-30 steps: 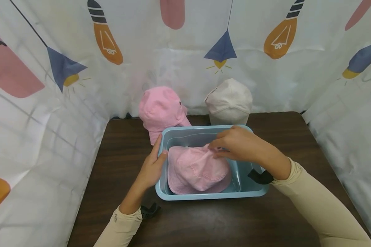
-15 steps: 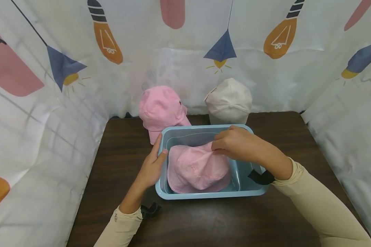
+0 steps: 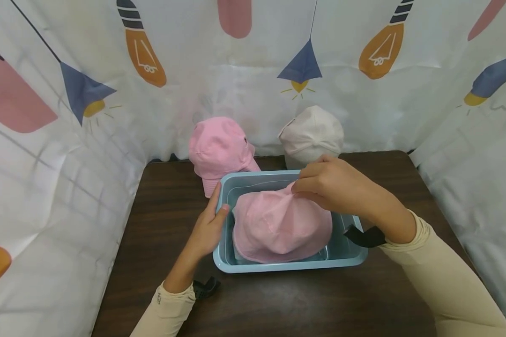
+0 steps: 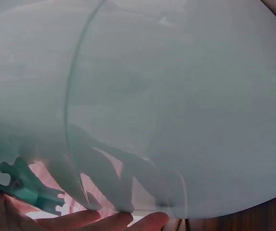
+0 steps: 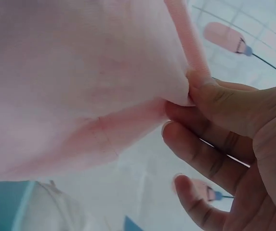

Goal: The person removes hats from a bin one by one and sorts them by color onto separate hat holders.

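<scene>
A light pink bucket hat [image 3: 278, 224] hangs tilted over the blue plastic tub [image 3: 291, 268], its brim partly inside. My right hand [image 3: 341, 187] pinches the hat's far edge between thumb and forefinger; in the right wrist view the other fingers [image 5: 200, 149] curl loosely below the pink cloth [image 5: 99, 86]. My left hand [image 3: 206, 229] grips the tub's left rim, thumb on the rim. In the left wrist view, its fingertips [image 4: 147, 221] lie against the tub's outer wall [image 4: 176, 120]. Whatever lies under the hat is hidden.
Behind the tub, a pink cap [image 3: 219, 147] stands at the left and a cream cap [image 3: 314, 135] at the right. All rest on a dark wooden table [image 3: 278, 304]. A patterned white curtain [image 3: 236, 93] encloses the back and sides.
My right hand closes its pinch on the hat's edge, then lifts it up and slightly right. The hat rises off the tub's bottom. My left hand stays on the rim.
</scene>
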`<move>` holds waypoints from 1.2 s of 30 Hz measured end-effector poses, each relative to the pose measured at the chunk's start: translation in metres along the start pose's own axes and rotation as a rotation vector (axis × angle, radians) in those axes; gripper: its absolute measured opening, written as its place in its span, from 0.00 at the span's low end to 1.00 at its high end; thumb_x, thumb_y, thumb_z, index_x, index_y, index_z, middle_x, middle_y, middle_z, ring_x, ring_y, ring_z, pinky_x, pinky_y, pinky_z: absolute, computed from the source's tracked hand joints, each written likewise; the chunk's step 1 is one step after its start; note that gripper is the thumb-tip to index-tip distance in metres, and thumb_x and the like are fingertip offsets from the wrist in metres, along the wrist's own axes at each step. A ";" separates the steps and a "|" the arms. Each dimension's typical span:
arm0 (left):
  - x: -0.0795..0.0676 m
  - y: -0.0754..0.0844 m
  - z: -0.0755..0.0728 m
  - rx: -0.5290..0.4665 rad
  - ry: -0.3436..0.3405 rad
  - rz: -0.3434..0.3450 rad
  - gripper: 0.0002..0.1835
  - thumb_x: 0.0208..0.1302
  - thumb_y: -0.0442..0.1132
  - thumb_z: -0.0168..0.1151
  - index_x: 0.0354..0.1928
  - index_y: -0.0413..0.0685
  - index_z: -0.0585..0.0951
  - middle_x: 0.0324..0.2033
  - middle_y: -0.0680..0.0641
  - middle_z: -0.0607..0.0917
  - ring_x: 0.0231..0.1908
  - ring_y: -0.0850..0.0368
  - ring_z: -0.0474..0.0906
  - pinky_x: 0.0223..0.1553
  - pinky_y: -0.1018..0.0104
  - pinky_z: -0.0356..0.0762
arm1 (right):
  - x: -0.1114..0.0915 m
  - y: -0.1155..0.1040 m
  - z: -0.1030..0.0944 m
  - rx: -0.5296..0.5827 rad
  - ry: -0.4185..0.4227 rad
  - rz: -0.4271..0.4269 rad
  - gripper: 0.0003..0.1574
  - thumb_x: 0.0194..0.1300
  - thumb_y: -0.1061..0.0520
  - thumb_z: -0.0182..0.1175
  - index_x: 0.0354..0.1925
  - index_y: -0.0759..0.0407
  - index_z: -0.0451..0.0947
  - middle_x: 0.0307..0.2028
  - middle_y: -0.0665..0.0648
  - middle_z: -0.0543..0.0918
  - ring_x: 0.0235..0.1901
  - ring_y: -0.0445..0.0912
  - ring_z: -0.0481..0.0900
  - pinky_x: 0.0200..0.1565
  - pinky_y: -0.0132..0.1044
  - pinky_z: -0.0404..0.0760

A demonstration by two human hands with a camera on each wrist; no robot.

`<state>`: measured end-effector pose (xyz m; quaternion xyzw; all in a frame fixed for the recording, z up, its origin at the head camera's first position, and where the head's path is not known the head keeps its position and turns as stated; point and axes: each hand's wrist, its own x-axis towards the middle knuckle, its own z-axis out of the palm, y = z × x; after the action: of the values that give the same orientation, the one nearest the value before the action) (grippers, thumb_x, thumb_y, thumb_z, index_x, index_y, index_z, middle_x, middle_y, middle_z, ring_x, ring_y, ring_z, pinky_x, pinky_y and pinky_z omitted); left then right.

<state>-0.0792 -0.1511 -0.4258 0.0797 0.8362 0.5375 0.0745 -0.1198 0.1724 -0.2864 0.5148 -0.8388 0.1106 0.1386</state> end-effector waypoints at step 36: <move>0.004 0.000 -0.002 0.049 0.012 0.036 0.34 0.83 0.41 0.40 0.83 0.56 0.41 0.82 0.50 0.45 0.80 0.46 0.44 0.79 0.42 0.45 | 0.174 0.038 -0.052 -0.021 0.388 0.197 0.12 0.74 0.53 0.61 0.39 0.56 0.88 0.34 0.53 0.88 0.34 0.44 0.81 0.42 0.37 0.76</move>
<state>-0.0831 -0.1520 -0.4257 0.0933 0.8479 0.5186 0.0576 -0.2227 0.0612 -0.1785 0.3978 -0.8438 0.2119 0.2913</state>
